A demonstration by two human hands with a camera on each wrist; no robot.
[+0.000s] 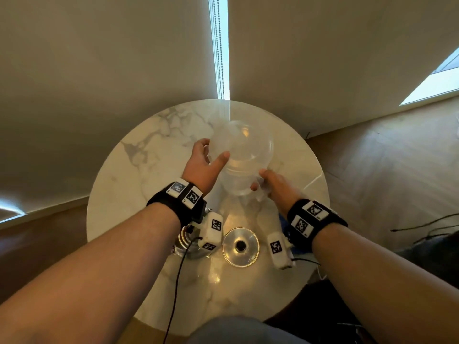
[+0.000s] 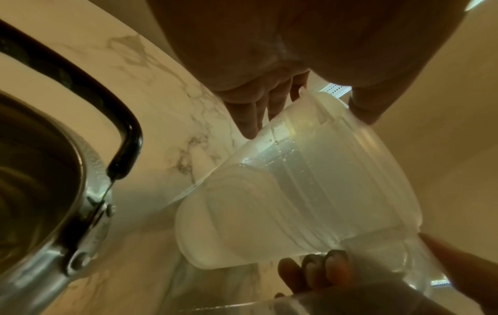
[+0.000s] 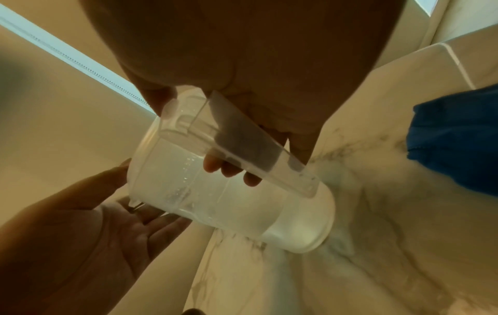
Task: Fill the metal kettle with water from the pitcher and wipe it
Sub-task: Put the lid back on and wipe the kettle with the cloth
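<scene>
Your right hand [image 1: 274, 186] grips the handle of the clear pitcher [image 1: 244, 155], held tilted above the marble tabletop [image 1: 139, 170]; your left hand [image 1: 203, 165] supports its rim with fingers spread. The left wrist view alone shows the metal kettle [image 2: 40, 213] open, black handle raised. Only the right wrist view shows the blue cloth [image 3: 455, 138]. The head view shows the lid [image 1: 240, 246] lying apart.

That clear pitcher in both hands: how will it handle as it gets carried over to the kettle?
Probably heavy for its size: the pitcher holds water. Likely slippery, since droplets cling to its smooth plastic wall. The right hand grips the handle while the left hand lies open beside the rim, so it may swing or slosh toward the spout if tipped quickly.
</scene>
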